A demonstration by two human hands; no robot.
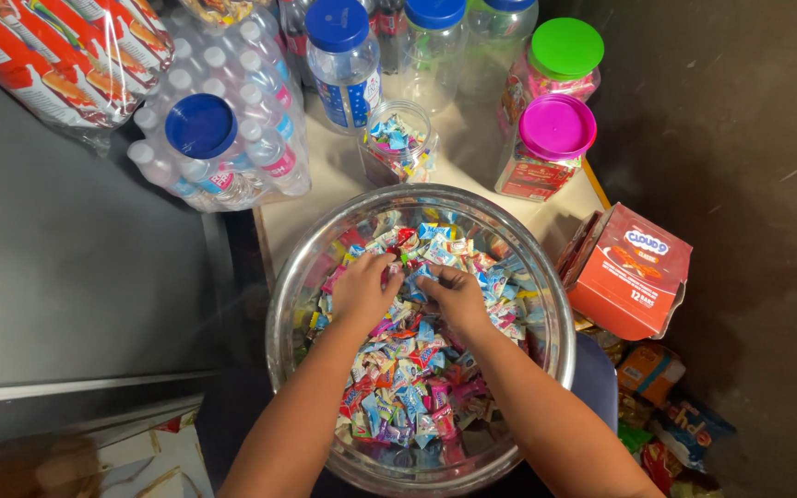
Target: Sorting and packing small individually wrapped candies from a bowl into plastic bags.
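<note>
Candies [417, 369] in bright wrappers fill a wide steel bowl [280, 304] at the near edge of a small beige table [343, 175]. Left hand [362, 290] and right hand [455, 297] rest on the heap, fingers curled down into the wrappers; what they pinch I cannot tell. Behind the bowl stands an open jar [398, 143] of candies, with lidded jars [546, 148] toward the far right corner. Dark floor [749, 138] lies to the right.
</note>
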